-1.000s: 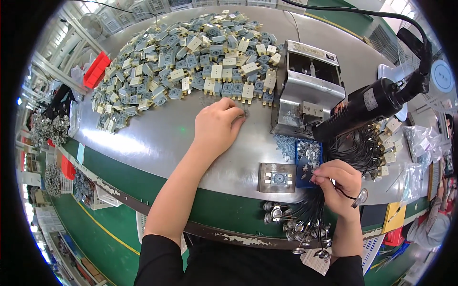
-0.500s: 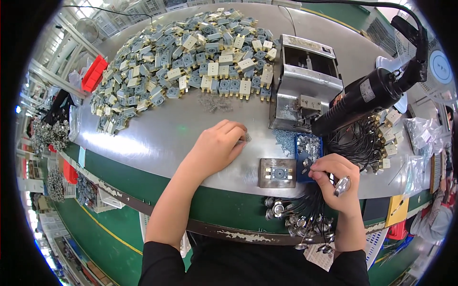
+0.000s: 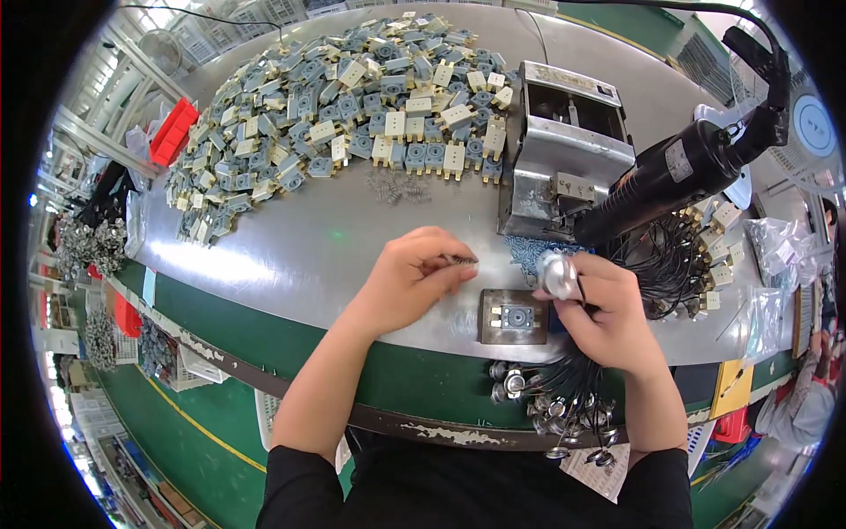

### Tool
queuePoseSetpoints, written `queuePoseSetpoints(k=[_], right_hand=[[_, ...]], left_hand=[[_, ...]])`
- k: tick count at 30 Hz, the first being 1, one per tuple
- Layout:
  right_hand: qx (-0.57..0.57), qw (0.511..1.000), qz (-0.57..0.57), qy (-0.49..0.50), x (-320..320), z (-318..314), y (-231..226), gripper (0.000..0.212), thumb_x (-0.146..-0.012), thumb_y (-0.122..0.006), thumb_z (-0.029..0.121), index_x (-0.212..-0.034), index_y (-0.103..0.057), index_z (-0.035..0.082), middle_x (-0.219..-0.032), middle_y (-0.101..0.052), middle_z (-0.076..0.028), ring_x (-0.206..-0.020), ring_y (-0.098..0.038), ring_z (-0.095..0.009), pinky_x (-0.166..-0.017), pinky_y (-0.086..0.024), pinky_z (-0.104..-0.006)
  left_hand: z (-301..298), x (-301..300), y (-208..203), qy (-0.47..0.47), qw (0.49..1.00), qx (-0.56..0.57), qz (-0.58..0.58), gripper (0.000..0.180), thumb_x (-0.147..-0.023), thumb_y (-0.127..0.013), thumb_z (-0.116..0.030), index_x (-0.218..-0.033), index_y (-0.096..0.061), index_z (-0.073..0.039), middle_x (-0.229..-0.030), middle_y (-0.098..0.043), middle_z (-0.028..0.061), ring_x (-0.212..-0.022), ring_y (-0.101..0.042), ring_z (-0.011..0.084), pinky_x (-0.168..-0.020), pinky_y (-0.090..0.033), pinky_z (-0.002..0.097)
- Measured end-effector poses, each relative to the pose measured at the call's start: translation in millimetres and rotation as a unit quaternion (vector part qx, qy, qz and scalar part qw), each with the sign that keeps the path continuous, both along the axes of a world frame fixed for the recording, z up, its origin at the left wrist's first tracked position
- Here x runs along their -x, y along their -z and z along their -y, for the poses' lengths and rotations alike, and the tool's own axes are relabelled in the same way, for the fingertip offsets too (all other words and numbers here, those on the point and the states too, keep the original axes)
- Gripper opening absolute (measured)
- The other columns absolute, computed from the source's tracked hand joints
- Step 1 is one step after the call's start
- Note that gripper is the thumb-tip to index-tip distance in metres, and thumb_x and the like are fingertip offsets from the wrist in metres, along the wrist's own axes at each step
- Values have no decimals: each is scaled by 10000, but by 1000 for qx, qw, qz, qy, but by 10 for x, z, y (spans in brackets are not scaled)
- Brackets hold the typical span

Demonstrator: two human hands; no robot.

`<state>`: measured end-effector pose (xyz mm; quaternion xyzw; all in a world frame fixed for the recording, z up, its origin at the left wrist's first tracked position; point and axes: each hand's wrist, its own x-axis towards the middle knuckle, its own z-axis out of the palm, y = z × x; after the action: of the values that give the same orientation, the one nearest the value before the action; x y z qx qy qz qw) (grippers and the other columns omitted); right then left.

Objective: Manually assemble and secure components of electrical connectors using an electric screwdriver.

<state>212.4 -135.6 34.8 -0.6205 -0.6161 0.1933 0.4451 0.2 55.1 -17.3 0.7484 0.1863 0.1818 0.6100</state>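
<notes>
My left hand (image 3: 416,280) is closed, thumb and fingertips pinching a few small coil springs (image 3: 458,260) just left of a metal block (image 3: 487,331). A grey rectangular housing (image 3: 517,318) with brass-coloured contacts sits in the block's recess. My right hand (image 3: 608,313) is closed around a round silver metal piece (image 3: 557,274), which stands out above its fingers to the right of the block. The right fingertips are partly hidden by that piece, so anything small in them cannot be made out. Loose springs (image 3: 398,188) lie farther back.
A large heap of grey and cream housings (image 3: 352,106) covers the back left. A metal press-like stand (image 3: 573,150) and a black cylindrical tool (image 3: 674,181) stand behind my right hand, near blue screws (image 3: 529,252). Silver round pieces on black cables (image 3: 514,382) hang at the front edge.
My right hand has moved left and up from the blue parts tray, bringing the round silver piece forward. My left hand has shifted slightly right, and the springs in its fingertips show more.
</notes>
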Motion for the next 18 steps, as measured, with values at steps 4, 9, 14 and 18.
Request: queuePoseSetpoints(k=[4,9,14,18], right_hand=[[46,998,-30,-39,-30,-186,-43,256,-819,-719,-39,-1067,-780,-15,-963,-699,-119,-786,-688,-227,-681,-538,-333],[65,996,-55,6,107,-334,-95,289,-785,-868,36,-1067,-801,24,-874,-632,-29,-712,-544,-135,-600,-397,-278],[79,995,-21,-52,81,-367,-73,302,-808,-877,79,-1084,-789,-4,-1000,-714,-96,-828,-693,-189,-680,-519,-292],[66,996,-27,-49,111,-391,-87,269,-819,-856,62,-1070,-789,-6,-976,-710,-89,-772,-676,-180,-653,-512,-289]], left_hand=[[165,-91,-91,-26,972,235,17,138,-971,-750,-27,-1097,-712,15,-882,-727,63,-704,-692,128,-609,-540,253],[198,-134,-102,1,952,306,22,140,-964,-765,-35,-1067,-696,29,-854,-745,97,-719,-720,144,-609,-566,263],[229,-105,20,20,937,347,37,145,-960,-775,-43,-1050,-685,25,-862,-751,108,-736,-734,157,-619,-592,276],[280,-75,105,2,926,369,80,152,-966,-766,-38,-1081,-699,36,-916,-764,141,-775,-751,189,-652,-617,299]])
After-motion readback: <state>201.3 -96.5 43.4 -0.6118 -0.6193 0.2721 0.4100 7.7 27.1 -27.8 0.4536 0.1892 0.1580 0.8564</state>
